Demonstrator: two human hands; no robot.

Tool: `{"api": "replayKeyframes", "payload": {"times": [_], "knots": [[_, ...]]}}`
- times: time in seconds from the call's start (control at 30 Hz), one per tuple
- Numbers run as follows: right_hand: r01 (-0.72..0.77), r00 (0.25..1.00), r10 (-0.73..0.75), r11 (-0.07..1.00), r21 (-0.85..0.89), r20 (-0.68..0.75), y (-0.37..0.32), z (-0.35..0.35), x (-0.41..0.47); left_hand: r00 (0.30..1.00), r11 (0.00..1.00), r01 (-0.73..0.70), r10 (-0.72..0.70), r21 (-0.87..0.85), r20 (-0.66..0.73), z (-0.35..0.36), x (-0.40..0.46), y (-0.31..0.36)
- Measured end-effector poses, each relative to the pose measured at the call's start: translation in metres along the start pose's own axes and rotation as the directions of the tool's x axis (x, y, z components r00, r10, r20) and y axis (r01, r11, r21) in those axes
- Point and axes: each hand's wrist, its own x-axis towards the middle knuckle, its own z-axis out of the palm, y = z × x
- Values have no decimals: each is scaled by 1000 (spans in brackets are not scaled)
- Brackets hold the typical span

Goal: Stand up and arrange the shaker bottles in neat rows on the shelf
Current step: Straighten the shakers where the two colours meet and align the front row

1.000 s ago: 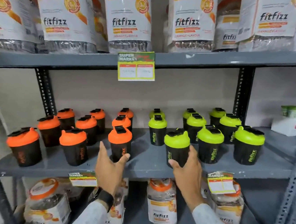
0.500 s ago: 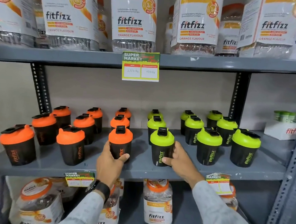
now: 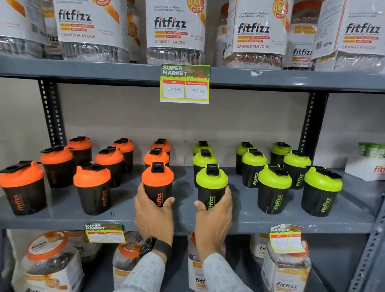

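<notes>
Our left hand (image 3: 154, 215) grips an orange shaker (image 3: 157, 184), our right hand (image 3: 214, 216) a green shaker (image 3: 211, 187), both upright on the shelf (image 3: 245, 217), front of their rows

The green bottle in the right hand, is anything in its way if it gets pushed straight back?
Yes. The right hand holds the front green bottle, and two more green bottles stand in a line right behind it. Pushed straight back, it would bump the nearer one. The bare shelf to its right looks open.
</notes>
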Motion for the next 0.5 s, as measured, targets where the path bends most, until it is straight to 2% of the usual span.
{"api": "replayKeyframes", "payload": {"times": [0.2, 0.5], "knots": [[32, 999, -32, 999, -6, 37, 2, 7, 1, 997, 997, -69, 67, 44, 35, -5, 4, -9], [58, 997, -58, 998, -2, 54, 3, 8, -1, 994, 990, -86, 77, 114, 79, -12, 7, -16]]}}
